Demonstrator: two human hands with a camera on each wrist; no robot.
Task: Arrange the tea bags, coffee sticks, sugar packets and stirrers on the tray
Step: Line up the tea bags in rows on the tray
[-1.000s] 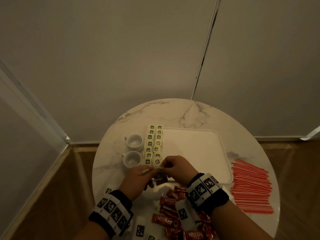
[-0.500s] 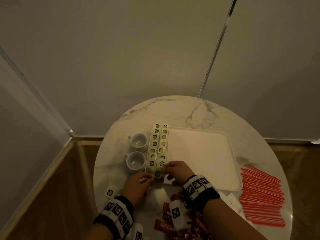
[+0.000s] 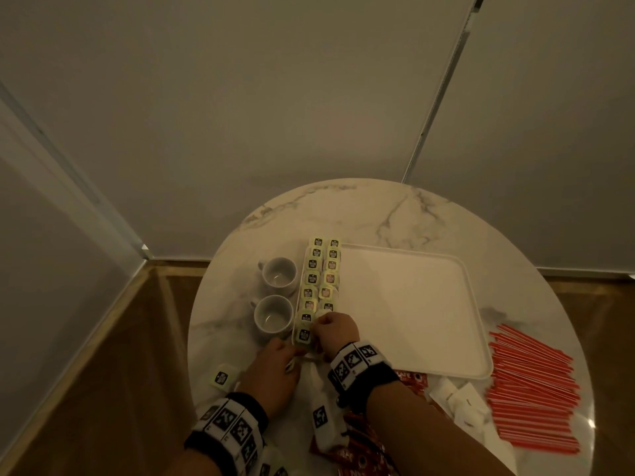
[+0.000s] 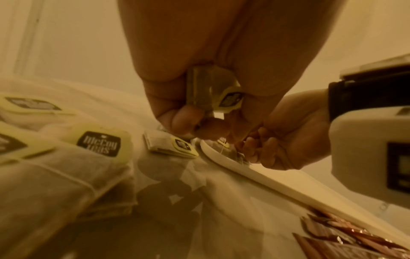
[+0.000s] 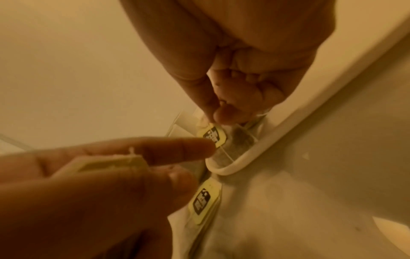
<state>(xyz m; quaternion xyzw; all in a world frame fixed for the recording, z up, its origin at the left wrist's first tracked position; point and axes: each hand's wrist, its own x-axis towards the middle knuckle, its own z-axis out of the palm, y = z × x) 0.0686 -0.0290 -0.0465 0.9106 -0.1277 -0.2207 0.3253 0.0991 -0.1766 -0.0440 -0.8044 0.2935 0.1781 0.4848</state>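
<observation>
A white tray (image 3: 412,304) lies on the round marble table (image 3: 343,207). Two columns of yellow-tagged tea bags (image 3: 314,280) run along its left edge. At the tray's near-left corner my right hand (image 3: 319,327) pinches a tea bag (image 5: 213,136) between thumb and forefinger; the bag rests inside the rim. Just in front of that corner my left hand (image 3: 292,357) holds another tea bag (image 4: 213,91) in its curled fingers, with the index finger pointing at the right hand's bag. Red coffee sticks (image 3: 357,451) lie under my right forearm.
Two white cups (image 3: 279,273) (image 3: 273,314) stand left of the tray. One loose tea bag (image 3: 222,376) lies near the table's left edge. Red stirrers (image 3: 532,389) lie in a heap at the right, with white sugar packets (image 3: 457,403) beside them.
Both hands moved forward from in front of the tray to its near-left corner. The right hand brought its tea bag down into that corner, at the end of the rows.
</observation>
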